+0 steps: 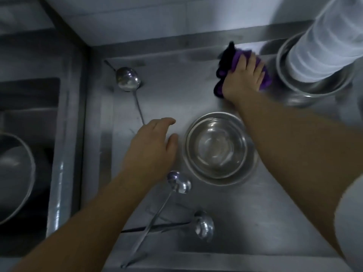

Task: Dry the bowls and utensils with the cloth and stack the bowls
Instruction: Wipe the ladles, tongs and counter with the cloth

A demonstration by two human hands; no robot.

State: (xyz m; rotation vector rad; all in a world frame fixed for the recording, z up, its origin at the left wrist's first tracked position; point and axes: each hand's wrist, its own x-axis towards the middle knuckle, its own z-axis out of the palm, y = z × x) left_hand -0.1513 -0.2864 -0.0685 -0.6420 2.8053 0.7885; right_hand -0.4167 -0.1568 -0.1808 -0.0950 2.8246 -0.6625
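Two steel bowls (219,149) sit nested, one inside the other, in the middle of the steel counter (176,95). My left hand (152,148) hovers just left of them with relaxed fingers and holds nothing. My right hand (244,75) lies on a purple cloth (224,63) at the back of the counter, fingers spread over it. One ladle (127,79) lies at the back left. Two more ladles, one (179,182) and another (204,225), lie crossed near the front edge.
A tall stack of white bowls (324,42) stands in a steel basin (314,85) at the back right. A sink (29,154) holding a large steel bowl (13,173) lies to the left. A raised ledge (64,154) separates sink and counter.
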